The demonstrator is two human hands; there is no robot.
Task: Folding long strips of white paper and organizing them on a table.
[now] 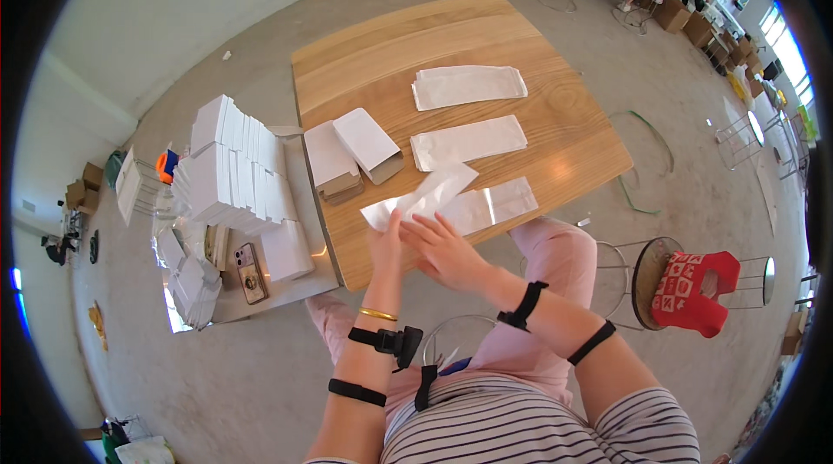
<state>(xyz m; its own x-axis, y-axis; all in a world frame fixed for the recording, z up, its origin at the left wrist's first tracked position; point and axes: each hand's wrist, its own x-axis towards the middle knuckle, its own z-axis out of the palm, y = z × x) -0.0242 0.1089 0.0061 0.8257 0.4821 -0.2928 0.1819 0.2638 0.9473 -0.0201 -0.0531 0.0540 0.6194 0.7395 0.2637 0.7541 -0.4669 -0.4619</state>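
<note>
My left hand (pixel 386 243) pinches the near end of a glossy white plastic pouch (pixel 444 189), which is raised at a slant over the table's near edge. My right hand (pixel 444 253) lies against the same pouch beside it, fingers stretched out and slightly apart. Just right of the hands is a flat pile of similar pouches (pixel 518 198), partly covered by the raised one. Farther back lie a second pile of pouches (pixel 468 141) and a third pile (pixel 468 86). Two small stacks of flat white cartons, one stack (pixel 328 153) and another (pixel 368 136), sit to the left.
The wooden table (pixel 382 52) is before me. A lower side surface at left bears tall stacks of white cartons (pixel 232 182) and a phone (pixel 252 275). A stool (pixel 646 282) with a red bag (pixel 694 293) stands at right. Other people sit far back right.
</note>
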